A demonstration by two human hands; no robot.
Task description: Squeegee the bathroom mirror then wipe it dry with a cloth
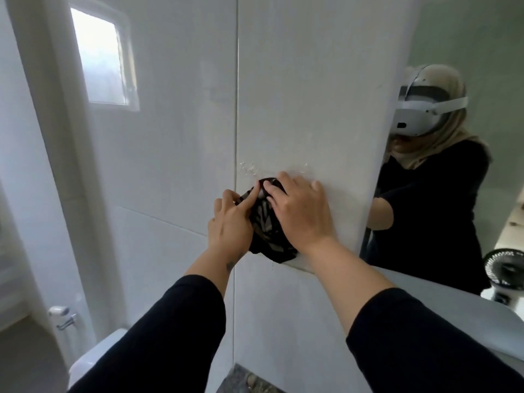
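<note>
Pressing a dark patterned cloth point(268, 222) against the white tiled wall point(297, 95), the person works with both hands just left of the mirror point(453, 208). The right hand point(300, 211) lies flat over the upper right part of the cloth, its grip spread apart, fingers splayed and palm pinning the fabric to the tile. The left hand point(231, 222) sits against the cloth's left edge with its forefinger stretched out onto the fabric and the other fingers curled; whether that grip pinches the cloth I cannot tell. Both arms wear black sleeves. Just above the cloth, small shiny smears point(249, 168) cling to the tile beside a vertical grout line. The mirror's left edge stands near the right hand, and in its glass a figure in black with a white headset shows, along with a small black fan point(504, 269). A frosted window point(102, 56) is set high on the left wall, and a toilet cistern point(96, 361) stands low down.
</note>
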